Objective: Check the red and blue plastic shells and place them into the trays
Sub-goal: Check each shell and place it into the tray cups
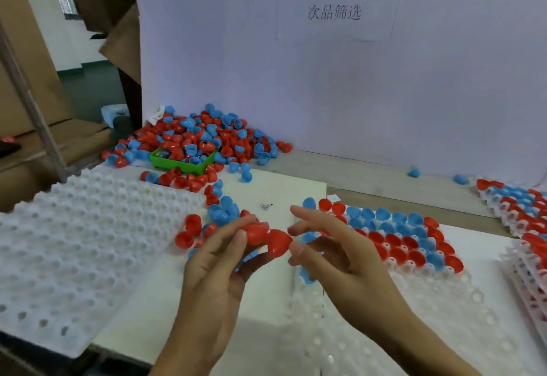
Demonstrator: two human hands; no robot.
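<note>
My left hand (pixel 219 260) grips a red plastic shell (pixel 255 234) between thumb and fingers, above the white board. A second red shell (pixel 278 246) touches it on the right, and my right hand (pixel 337 248) pinches that one with thumb and middle finger, index finger held straight. Under my right hand lies a white tray (pixel 429 310) whose far rows hold red and blue shells (pixel 399 236); its near pockets are bare. Another white tray (pixel 88 242) with no shells lies at the left. Loose shells (pixel 219 212) lie between the trays.
A big pile of red and blue shells (pixel 201 135) sits at the back left around a green bin (pixel 183 164). Filled trays are stacked at the right edge (pixel 529 260) and back right (pixel 515 201). A white backboard (pixel 325 79) with printed characters stands behind.
</note>
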